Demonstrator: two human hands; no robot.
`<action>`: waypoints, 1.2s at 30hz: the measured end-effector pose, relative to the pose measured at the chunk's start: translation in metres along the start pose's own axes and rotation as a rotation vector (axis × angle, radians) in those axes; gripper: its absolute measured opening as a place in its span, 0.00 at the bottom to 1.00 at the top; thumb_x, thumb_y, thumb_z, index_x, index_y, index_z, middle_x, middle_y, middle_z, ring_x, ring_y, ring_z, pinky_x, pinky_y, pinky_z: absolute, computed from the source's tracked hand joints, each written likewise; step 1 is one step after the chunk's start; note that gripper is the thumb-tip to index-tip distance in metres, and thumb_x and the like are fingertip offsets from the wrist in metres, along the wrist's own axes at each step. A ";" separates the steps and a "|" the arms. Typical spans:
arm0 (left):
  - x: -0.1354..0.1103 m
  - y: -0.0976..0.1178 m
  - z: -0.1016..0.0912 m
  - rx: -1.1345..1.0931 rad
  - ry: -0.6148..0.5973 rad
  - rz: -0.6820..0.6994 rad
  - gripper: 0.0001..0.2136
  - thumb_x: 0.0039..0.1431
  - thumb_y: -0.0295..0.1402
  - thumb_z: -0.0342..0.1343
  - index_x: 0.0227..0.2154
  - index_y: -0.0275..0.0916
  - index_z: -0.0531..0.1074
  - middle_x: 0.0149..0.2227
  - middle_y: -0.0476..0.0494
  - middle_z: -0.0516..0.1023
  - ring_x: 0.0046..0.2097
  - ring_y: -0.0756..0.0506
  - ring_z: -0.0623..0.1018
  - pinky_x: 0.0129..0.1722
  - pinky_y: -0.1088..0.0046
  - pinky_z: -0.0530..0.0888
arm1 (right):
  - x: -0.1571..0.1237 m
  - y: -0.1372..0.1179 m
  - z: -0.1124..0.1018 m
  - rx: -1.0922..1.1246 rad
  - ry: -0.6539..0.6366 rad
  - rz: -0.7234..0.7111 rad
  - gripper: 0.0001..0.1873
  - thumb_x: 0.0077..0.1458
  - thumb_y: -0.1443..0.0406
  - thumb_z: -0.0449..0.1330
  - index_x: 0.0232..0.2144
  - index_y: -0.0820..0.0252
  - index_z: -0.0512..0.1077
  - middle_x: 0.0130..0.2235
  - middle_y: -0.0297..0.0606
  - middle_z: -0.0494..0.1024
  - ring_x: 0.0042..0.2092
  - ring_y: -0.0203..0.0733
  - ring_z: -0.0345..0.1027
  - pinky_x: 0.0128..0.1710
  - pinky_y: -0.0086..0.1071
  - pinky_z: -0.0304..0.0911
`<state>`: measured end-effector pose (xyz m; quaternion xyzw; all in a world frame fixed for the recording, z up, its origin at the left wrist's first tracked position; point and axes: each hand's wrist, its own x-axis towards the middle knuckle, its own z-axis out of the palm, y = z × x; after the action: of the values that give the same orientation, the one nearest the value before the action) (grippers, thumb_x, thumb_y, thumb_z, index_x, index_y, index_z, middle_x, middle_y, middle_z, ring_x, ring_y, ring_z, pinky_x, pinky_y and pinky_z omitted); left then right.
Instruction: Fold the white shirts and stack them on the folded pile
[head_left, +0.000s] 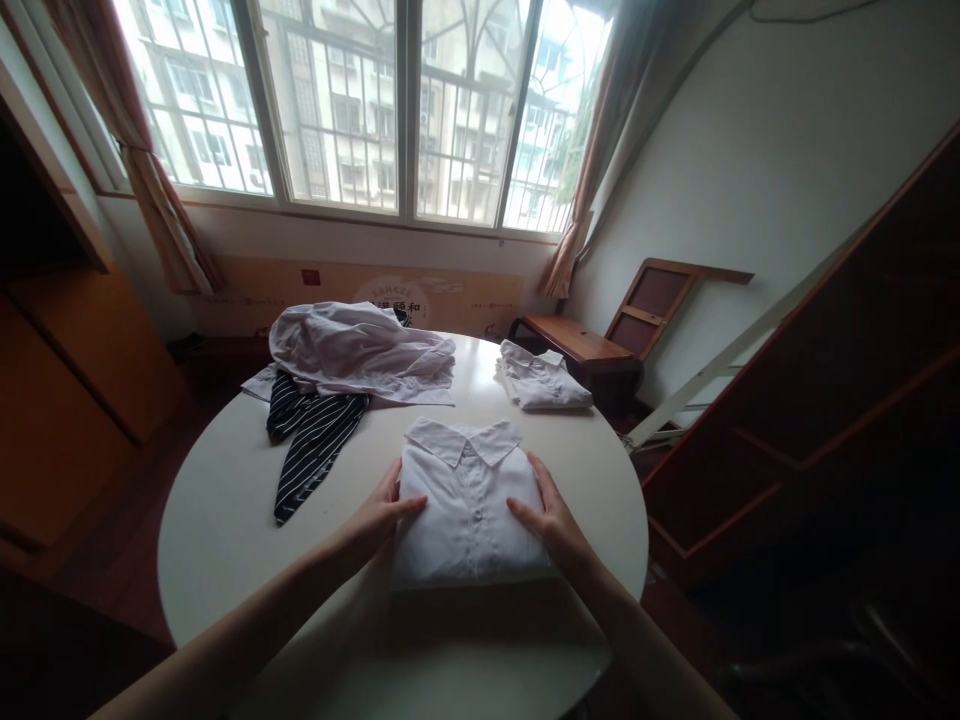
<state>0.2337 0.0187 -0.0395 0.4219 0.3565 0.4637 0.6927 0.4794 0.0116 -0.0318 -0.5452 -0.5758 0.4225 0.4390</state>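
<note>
A folded white shirt [471,510] is in front of me over the round white table, its collar at the far end and its button line up the middle. On its left edge is my left hand [396,500], thumb on top and fingers partly hidden at the side. My right hand [549,512] grips the opposite edge in the same way. Beyond it to the right lies a stack of folded white shirts [546,378]. A heap of loose white shirts [352,345] covers the far left, with a black-and-white striped cloth [319,450] hanging out of it.
The round white table [217,530] stands below a barred window [405,110]. A wooden bench [574,340] and a leaning panel are behind it at right. Orange cabinets [67,420] flank the left side; a dark wooden piece of furniture [810,430] slants along the right.
</note>
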 end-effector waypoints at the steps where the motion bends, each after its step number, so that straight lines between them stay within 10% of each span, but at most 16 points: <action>1: 0.003 0.000 0.001 0.019 0.018 0.013 0.41 0.45 0.31 0.61 0.61 0.41 0.46 0.57 0.35 0.64 0.54 0.37 0.69 0.50 0.62 0.69 | 0.003 0.000 -0.001 -0.008 0.005 0.002 0.45 0.44 0.56 0.61 0.61 0.58 0.47 0.64 0.44 0.48 0.63 0.46 0.43 0.62 0.41 0.39; 6: 0.027 0.004 0.010 0.127 0.110 0.055 0.44 0.48 0.33 0.58 0.63 0.44 0.34 0.61 0.39 0.56 0.58 0.39 0.65 0.53 0.64 0.67 | 0.023 -0.007 -0.015 0.008 0.037 -0.005 0.45 0.43 0.57 0.61 0.60 0.60 0.48 0.63 0.45 0.51 0.62 0.46 0.46 0.61 0.38 0.43; 13: 0.087 0.026 0.042 0.187 0.041 0.151 0.39 0.45 0.30 0.58 0.61 0.41 0.50 0.63 0.42 0.50 0.60 0.38 0.59 0.56 0.64 0.62 | 0.073 -0.019 -0.060 0.048 0.065 -0.029 0.48 0.40 0.57 0.63 0.61 0.58 0.47 0.60 0.44 0.58 0.59 0.47 0.54 0.58 0.40 0.52; 36: 0.335 0.027 0.127 0.189 0.003 0.258 0.43 0.33 0.21 0.47 0.61 0.33 0.48 0.55 0.37 0.65 0.49 0.42 0.71 0.48 0.66 0.69 | 0.269 -0.020 -0.199 -0.021 0.192 -0.061 0.48 0.32 0.63 0.66 0.57 0.65 0.55 0.51 0.49 0.68 0.49 0.48 0.65 0.46 0.39 0.63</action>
<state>0.4425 0.3087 0.0005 0.5267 0.3426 0.5139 0.5841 0.6615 0.2806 0.0507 -0.5702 -0.5517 0.3486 0.4991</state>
